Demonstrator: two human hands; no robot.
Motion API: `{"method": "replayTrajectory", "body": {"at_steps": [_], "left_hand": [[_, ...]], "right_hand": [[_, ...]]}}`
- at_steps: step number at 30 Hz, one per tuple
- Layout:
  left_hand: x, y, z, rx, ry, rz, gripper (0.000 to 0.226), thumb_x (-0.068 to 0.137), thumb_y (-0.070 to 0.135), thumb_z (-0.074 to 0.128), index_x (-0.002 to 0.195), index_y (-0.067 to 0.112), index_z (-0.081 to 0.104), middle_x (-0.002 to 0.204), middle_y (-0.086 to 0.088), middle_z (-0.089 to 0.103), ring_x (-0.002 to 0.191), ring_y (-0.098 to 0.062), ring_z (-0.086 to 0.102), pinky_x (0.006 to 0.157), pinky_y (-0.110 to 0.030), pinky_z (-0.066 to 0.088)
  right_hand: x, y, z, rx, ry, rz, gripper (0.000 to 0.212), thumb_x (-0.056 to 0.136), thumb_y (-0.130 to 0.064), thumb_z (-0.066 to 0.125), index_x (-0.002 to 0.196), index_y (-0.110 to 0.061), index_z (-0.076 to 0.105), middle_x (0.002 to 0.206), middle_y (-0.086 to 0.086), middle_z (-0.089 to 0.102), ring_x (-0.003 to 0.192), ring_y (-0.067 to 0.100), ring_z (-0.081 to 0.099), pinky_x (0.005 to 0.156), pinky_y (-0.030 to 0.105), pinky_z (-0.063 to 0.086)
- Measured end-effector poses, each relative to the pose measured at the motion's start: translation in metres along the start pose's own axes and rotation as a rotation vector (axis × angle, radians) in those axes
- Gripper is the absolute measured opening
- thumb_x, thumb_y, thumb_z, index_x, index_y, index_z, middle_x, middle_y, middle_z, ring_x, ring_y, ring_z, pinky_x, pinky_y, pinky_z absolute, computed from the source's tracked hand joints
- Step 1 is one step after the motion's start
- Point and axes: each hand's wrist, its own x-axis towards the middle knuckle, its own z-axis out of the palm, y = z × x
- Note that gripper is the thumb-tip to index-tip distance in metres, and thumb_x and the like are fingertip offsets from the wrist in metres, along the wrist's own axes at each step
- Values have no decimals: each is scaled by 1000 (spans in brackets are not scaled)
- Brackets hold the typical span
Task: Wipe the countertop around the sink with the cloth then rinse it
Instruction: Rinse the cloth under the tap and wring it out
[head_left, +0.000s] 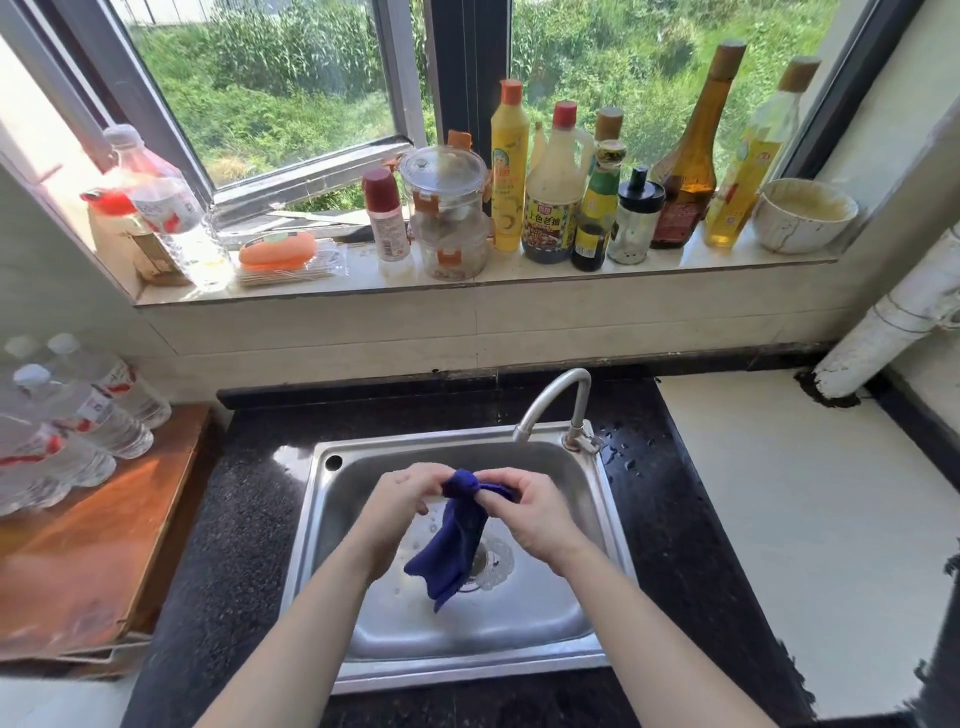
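— What are the fingers doing?

— Both sets are curled tight. The left hand (400, 499) and the right hand (537, 514) each grip the bunched top of the one blue cloth (457, 540). The knuckles are nearly touching, and the rest of the cloth hangs loose below them.

— Where is that, going by the sink?

— Over the basin of the single steel sink (311, 519), with the cloth's tail dangling above the one drain (488, 564). I can't tell whether it touches the bottom.

— And further out?

— One faucet (558, 397) stands at the sink's back rim, its spout turned over the basin. The black countertop (223, 519) surrounds the sink, with water drops (618, 449) just beside the faucet base. Left of the sink, at least four water bottles (111, 431) lie on a wooden board (104, 545). Behind the sink, up on the windowsill (519, 275), I count one orange sponge (278, 249), two stacked clear containers (449, 208), one yellow squeeze bottle (506, 171) and one white bowl (805, 215) among several sauce and oil bottles.
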Motion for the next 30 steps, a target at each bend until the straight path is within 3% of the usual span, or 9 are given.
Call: {"method": "replayTrajectory", "body": {"at_steps": [4, 7, 9, 13, 19, 23, 26, 28, 30], "left_hand": [[7, -26, -18, 4, 120, -46, 53, 71, 4, 49, 109, 33, 71, 120, -1, 66, 112, -13, 57, 81, -27, 44], [5, -43, -18, 279, -25, -62, 65, 74, 2, 71, 124, 40, 55, 133, 5, 51, 127, -13, 45, 90, -25, 41], [5, -47, -10, 309, -77, -85, 65, 71, 14, 85, 122, 42, 56, 129, 9, 53, 123, -9, 48, 95, -24, 41], [11, -40, 12, 97, -84, -78, 43, 75, 9, 85, 110, 23, 65, 101, 6, 74, 97, -8, 68, 75, -14, 51], [23, -34, 11, 133, 71, -55, 16, 83, 8, 75, 95, 9, 64, 78, 0, 71, 71, -12, 64, 71, -28, 52], [24, -27, 5, 96, 57, -56, 27, 74, 2, 71, 99, 9, 66, 81, -4, 73, 71, -17, 65, 67, -25, 53], [25, -20, 5, 121, 6, -10, 37, 64, 11, 68, 101, 15, 67, 91, -4, 76, 77, -14, 67, 77, -30, 55], [26, -15, 7, 153, -21, 25, 38, 64, 11, 67, 101, 17, 66, 91, -2, 75, 76, -12, 66, 77, -30, 54], [25, -9, 8, 180, -41, 48, 39, 66, 11, 67, 104, 18, 62, 91, -2, 73, 75, -10, 64, 76, -30, 54]], "right_hand": [[3, -10, 7, -92, -60, 5, 19, 95, -6, 62, 105, -20, 72, 94, -2, 74, 82, 3, 67, 84, 22, 57], [2, -16, 15, 22, -91, 29, 19, 97, -7, 60, 104, -20, 71, 97, 4, 75, 89, 12, 68, 90, 32, 58], [1, -22, 18, 170, -127, 32, 16, 98, -6, 60, 107, -15, 70, 96, 5, 74, 90, 14, 67, 88, 29, 57], [2, -37, 15, 576, -135, 73, 19, 99, 0, 55, 115, -2, 65, 102, 10, 72, 92, 18, 69, 84, 26, 57], [3, -18, -30, 894, 134, 104, 25, 98, 4, 51, 114, -7, 66, 104, 7, 73, 86, 13, 68, 77, 23, 57], [7, 31, -43, 630, 323, 263, 27, 100, 2, 53, 125, -5, 60, 117, 12, 68, 90, 17, 65, 71, 25, 58], [8, 57, -32, 368, 285, 437, 30, 100, -4, 55, 129, -6, 56, 115, 15, 68, 87, 18, 64, 72, 26, 56], [6, 61, -19, 4, 225, 490, 50, 95, -12, 62, 142, -10, 47, 126, 15, 62, 97, 21, 63, 79, 28, 50], [4, 58, -11, -238, 177, 425, 78, 87, -19, 72, 153, -20, 30, 148, 9, 39, 124, 23, 52, 89, 27, 44]]}}
